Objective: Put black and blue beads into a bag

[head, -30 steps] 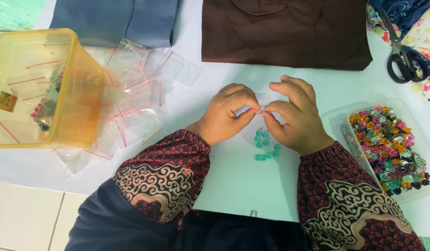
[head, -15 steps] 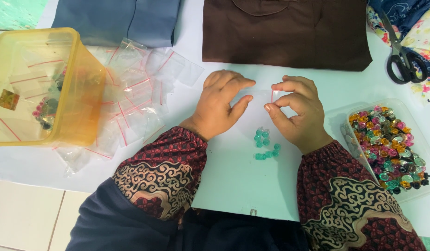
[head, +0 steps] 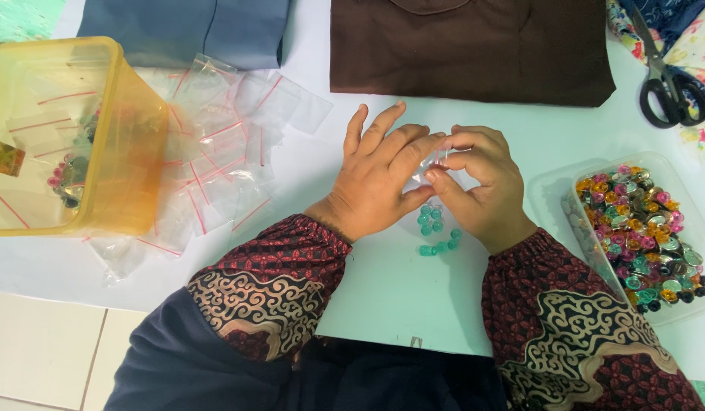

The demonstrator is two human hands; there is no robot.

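Both hands meet over the middle of the white table, our grip clamped on a small clear bag pinched between them. Right hand: thumb and forefinger closed on the bag's edge, other fingers curled in. Left hand: fingers stretched out flat and fanned, fingertips touching the bag from the left side, thumb under it. The bag is mostly hidden by fingers, so we can't tell what it holds.

Just below the hands, a small cluster of teal beads lies loose on the table, between the two wrists, not touched by either hand.

To our right, near the right sleeve, a clear plastic tray holds a heap of mixed beads, pink, orange, green and silver. Black-handled scissors lie at the far right edge on patterned cloth.

To our left, a pile of empty clear zip bags with red seal lines is spread on the table, well apart from the left hand. Beside the pile and touching it, a yellow translucent box sits tilted, with a few beads and bags visible inside.

Far side of the table: a folded brown cloth straight ahead of the hands, a folded blue-grey cloth to its left. Both our sleeves are dark red with a cream swirl pattern.
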